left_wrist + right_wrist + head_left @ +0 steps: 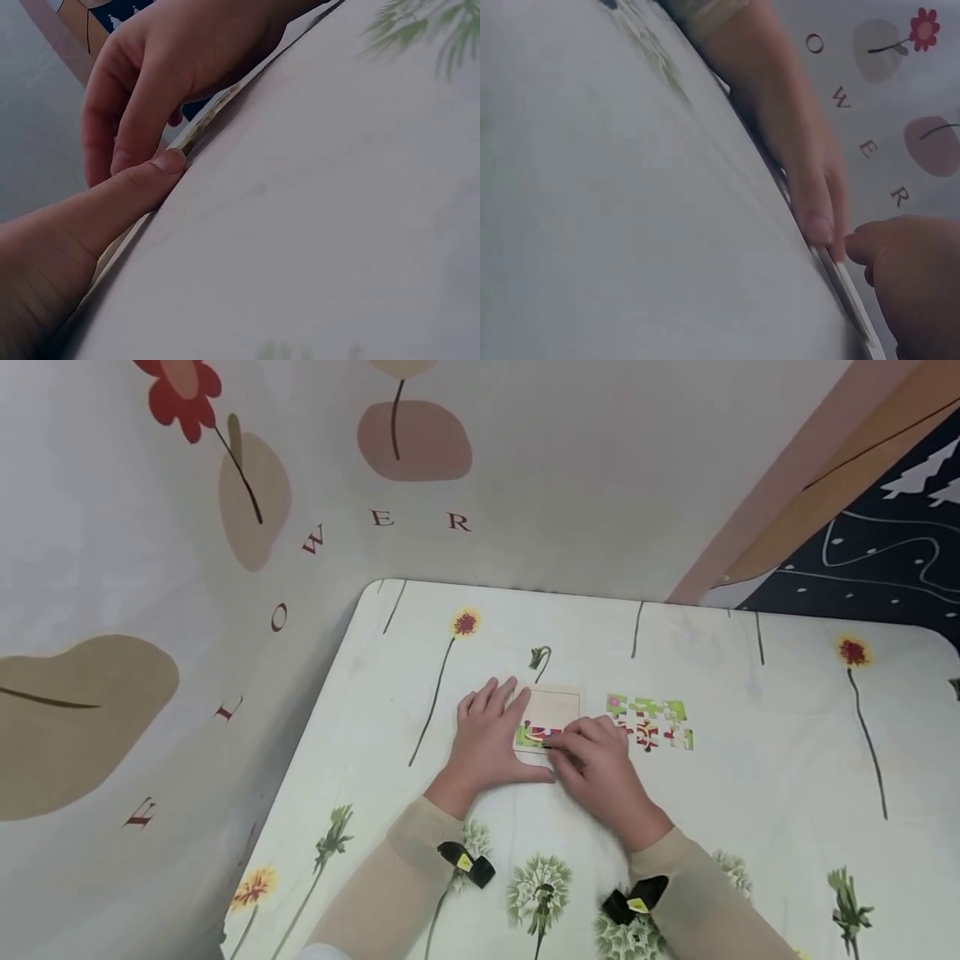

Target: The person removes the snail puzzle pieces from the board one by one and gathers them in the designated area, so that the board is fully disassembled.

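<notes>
A small puzzle board [551,706] lies on the table, its upper part bare and pale. Along its lower part sit colourful, fitted puzzle pieces [528,735]. My left hand [483,739] rests at the board's left side with fingers extended, its thumb [142,184] lying along the near edge. Over the lower right of the board, my right hand [600,768] has bent fingers and seems to pinch a puzzle piece at the fitted row; the fingers mostly hide that piece. In the right wrist view, the right hand [922,281] is close to the left thumb.
Several loose puzzle pieces [660,710] lie in a group right of the board, partly behind the right hand. The flower-print tabletop [780,760] meets a pale printed wall covering [570,510] at the back and left.
</notes>
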The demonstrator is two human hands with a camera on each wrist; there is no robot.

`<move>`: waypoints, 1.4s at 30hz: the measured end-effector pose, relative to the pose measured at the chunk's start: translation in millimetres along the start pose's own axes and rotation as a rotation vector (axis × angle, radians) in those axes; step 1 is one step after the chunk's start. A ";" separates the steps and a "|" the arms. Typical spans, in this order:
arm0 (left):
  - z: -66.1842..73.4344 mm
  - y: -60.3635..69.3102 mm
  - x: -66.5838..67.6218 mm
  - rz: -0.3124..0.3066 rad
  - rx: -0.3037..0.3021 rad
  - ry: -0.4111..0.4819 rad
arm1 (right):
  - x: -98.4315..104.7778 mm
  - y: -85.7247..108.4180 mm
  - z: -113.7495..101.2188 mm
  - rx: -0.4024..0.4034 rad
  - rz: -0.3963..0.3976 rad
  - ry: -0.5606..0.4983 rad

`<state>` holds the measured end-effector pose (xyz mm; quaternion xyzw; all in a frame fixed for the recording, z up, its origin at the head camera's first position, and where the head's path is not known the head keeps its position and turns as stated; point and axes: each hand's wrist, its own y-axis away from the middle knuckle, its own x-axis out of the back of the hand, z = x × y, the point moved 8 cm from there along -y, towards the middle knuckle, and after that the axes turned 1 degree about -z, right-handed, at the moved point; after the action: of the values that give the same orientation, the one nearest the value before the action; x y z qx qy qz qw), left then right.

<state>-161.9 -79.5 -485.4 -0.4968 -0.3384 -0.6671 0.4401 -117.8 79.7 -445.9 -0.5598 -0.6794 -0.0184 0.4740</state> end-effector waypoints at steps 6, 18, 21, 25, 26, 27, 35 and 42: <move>-0.7 -0.7 -3.2 -0.004 -0.001 -0.010 | -28.2 -21.2 -0.6 -0.105 -0.139 0.058; 0.6 -0.2 1.6 0.027 -0.016 0.003 | -43.0 -29.7 0.1 -0.187 -0.258 0.156; 1.0 0.1 3.4 0.024 -0.012 0.008 | -43.0 -30.1 -0.1 -0.201 -0.259 0.154; 1.1 0.6 3.1 0.025 -0.013 0.010 | -42.1 -29.9 0.2 -0.226 -0.257 0.136; 1.3 0.8 3.0 0.026 -0.014 0.013 | -42.3 -29.7 1.1 -0.237 -0.258 0.128; 1.5 0.9 2.9 0.028 -0.016 0.014 | -42.3 -29.4 1.9 -0.250 -0.259 0.119; 2.0 1.2 2.7 0.042 -0.024 0.019 | -43.3 -29.2 6.4 -0.325 -0.272 0.078; 0.0 0.5 0.2 0.044 -0.022 0.011 | -43.5 -28.8 6.1 -0.325 -0.268 0.070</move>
<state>-161.5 -79.8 -485.2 -0.5053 -0.3179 -0.6634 0.4511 -147.3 40.1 -463.6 -0.5327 -0.7188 -0.2100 0.3942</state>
